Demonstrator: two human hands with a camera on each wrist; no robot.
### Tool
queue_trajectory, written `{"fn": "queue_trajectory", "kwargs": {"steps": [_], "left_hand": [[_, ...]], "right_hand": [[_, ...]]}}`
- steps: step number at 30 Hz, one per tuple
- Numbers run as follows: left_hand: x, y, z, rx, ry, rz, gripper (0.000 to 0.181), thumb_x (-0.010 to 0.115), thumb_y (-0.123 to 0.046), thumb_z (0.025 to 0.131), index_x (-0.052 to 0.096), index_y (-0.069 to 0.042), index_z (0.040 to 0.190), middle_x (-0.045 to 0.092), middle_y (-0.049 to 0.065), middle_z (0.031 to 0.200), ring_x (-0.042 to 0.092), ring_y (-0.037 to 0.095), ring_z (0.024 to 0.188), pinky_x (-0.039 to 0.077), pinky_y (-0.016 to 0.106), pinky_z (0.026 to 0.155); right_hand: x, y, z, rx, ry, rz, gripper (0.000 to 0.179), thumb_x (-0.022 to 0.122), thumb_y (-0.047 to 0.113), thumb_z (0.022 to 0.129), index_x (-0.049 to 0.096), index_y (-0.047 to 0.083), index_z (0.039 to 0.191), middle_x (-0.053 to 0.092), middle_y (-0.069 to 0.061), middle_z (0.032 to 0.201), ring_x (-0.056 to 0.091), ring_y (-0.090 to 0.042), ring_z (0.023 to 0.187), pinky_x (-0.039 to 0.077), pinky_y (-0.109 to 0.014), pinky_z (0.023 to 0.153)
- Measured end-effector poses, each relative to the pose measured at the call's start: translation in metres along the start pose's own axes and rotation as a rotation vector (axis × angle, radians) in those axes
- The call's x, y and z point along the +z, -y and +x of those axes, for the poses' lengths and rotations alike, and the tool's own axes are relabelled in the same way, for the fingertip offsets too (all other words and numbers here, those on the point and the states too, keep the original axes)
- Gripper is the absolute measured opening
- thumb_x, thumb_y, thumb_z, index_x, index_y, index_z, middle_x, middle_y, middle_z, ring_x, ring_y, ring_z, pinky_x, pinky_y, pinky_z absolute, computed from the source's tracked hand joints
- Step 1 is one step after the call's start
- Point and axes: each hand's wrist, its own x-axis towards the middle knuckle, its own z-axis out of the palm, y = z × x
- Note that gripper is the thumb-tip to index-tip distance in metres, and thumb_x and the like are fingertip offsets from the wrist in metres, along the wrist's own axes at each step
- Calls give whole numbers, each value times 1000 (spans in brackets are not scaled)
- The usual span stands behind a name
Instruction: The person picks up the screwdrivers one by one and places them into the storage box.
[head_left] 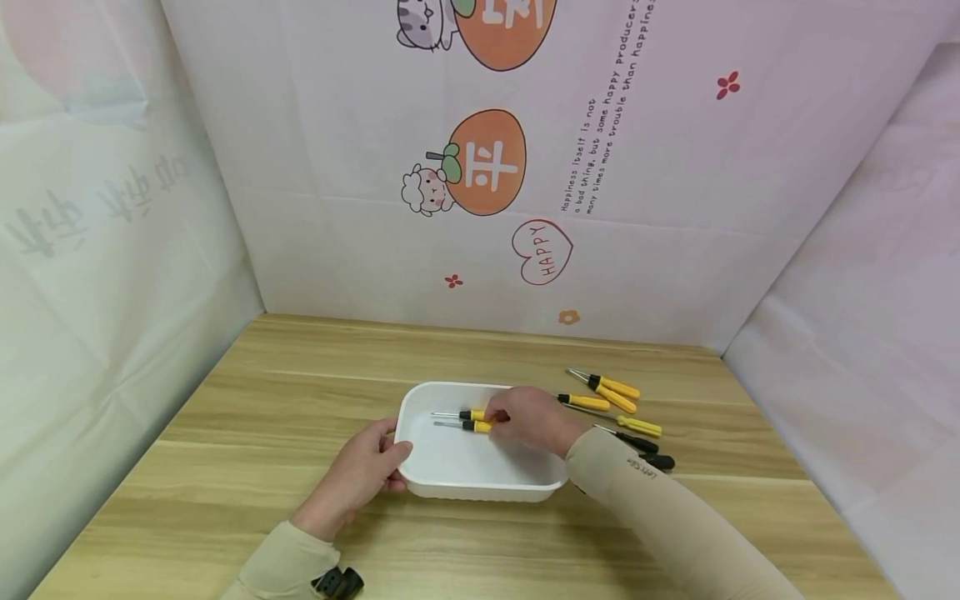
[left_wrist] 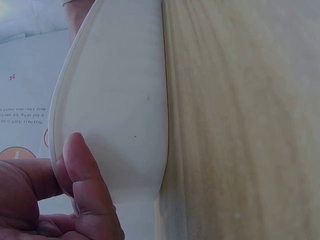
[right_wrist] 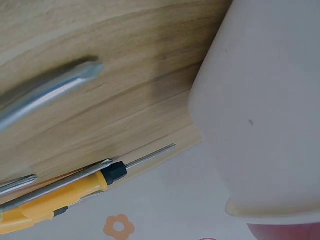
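Observation:
A white plastic tray (head_left: 480,475) sits on the table, with two yellow-and-black screwdrivers lying side by side inside, their shafts pointing left. My left hand (head_left: 366,465) grips the tray's left end, the thumb over the rim and the fingers against the outside; the left wrist view shows this hold on the tray wall (left_wrist: 115,100) up close. Reaching over the right side, my right hand (head_left: 528,417) pinches the handle of the nearer screwdriver (head_left: 472,426). The farther screwdriver (head_left: 465,414) runs under the same fingertips, its handle end hidden by them.
Right of the tray lie several more screwdrivers: yellow-and-black ones (head_left: 617,398), a clear yellow one (head_left: 639,427) and black-handled ones (head_left: 658,461). Their shafts point toward the tray, partly behind my right arm. Printed cloth (head_left: 360,250) walls the wooden table (head_left: 300,375) at the back and both sides.

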Motion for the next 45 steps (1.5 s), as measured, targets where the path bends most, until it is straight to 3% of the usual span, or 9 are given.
{"fn": "queue_trajectory", "kwargs": {"steps": [18, 45], "left_hand": [[0, 0, 0, 3, 9, -15, 47, 60, -9, 103, 50, 4, 148, 61, 13, 93, 62, 20, 70, 59, 27, 58], [0, 0, -1, 8, 9, -13, 48, 60, -9, 103, 50, 4, 148, 59, 14, 93, 62, 19, 70, 59, 27, 58]], "right_hand": [[0, -1, 0, -15, -1, -70, 8, 78, 20, 95, 74, 25, 92, 62, 13, 84, 54, -10, 78, 49, -28, 73], [-1, 1, -2, -15, -23, -82, 8, 77, 19, 96, 74, 25, 92, 64, 12, 85, 56, -11, 79, 50, -28, 76]]}}
